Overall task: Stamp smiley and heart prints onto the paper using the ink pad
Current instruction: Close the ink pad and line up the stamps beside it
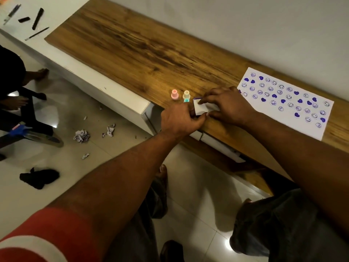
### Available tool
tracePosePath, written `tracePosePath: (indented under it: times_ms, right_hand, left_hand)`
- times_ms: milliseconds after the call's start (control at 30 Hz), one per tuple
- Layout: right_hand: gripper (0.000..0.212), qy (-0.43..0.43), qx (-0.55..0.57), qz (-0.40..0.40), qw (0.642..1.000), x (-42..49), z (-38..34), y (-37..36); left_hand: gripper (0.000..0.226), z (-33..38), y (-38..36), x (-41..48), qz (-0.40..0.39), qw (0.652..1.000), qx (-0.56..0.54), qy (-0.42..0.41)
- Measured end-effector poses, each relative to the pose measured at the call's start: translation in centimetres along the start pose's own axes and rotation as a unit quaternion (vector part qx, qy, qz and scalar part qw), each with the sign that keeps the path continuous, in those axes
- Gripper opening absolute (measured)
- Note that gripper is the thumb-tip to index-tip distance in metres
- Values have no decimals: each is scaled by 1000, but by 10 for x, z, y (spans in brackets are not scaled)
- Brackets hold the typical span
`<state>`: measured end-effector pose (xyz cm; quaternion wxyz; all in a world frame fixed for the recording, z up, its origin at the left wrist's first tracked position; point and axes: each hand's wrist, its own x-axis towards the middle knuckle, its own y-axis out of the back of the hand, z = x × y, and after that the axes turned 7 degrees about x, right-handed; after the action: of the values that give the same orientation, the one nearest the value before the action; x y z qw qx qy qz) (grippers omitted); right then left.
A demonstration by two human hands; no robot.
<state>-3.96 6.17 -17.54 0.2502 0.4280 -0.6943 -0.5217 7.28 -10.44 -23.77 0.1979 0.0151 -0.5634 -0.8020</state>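
Note:
A white sheet of paper (287,103) lies on the wooden top at the right, covered with several purple smiley and heart prints. A small white ink pad case (200,108) with a purple edge rests near the front edge of the wood. My left hand (179,120) grips its near-left side and my right hand (228,106) lies over its right part, fingers pressing on the lid. Two small stamps stand just left of the case: a pink stamp (174,94) and a cream stamp (186,95) with a teal base. Whether the case is open is hidden by my fingers.
The wooden top (141,53) runs back-left along a white wall. A white counter (28,17) at far left holds pens and black caps. Crumpled paper scraps (81,136) and a dark cloth (38,177) lie on the tiled floor. Another person sits at left (15,95).

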Motion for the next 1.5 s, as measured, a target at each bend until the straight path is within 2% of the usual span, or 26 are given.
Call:
tracePosePath:
  times_ms: [233,333,433,500,600,733,867,1033,1100,1167,1267,1400,1500]
  right_hand:
    - [53,-20,14,0,1000,-4,-6,3]
    - [58,-47,19,48,998,-8,-2,8]
    - [66,-124,45,107,985,-12,9,16]
    - [80,-151,53,86,983,-13,17,19]
    - [94,-112,16,6,994,-12,24,14]
    - [88,-84,-18,-19,996,-4,25,9]
    - [78,-85,3,-22,996,-2,29,9]
    - [81,-84,10,-29,996,0,30,11]
    - [92,-94,17,-8,995,-2,31,12]
    - [99,-130,16,50,990,-5,31,14]
    - [87,-201,-14,124,972,-6,28,13]
    - [86,-241,-66,116,961,-5,14,3]
    - [88,-263,-58,124,955,-4,5,0]
  left_hand:
    - [42,8,-1,5,-44,998,34,33]
    - [43,11,-2,6,-43,998,37,28]
    - [47,13,-2,10,-57,997,34,28]
    - [47,16,-1,13,-64,997,41,31]
    - [48,19,0,15,-75,996,47,32]
    - [49,25,3,15,-80,994,62,32]
    - [49,29,4,13,-80,995,50,24]
    - [45,32,5,12,-79,996,37,28]
    - [45,34,6,13,-82,996,31,32]
    - [42,37,8,13,-84,996,24,30]
    - [37,41,12,15,-101,994,18,21]
    - [34,45,16,15,-119,993,5,14]
    - [33,48,19,13,-124,992,-4,3]
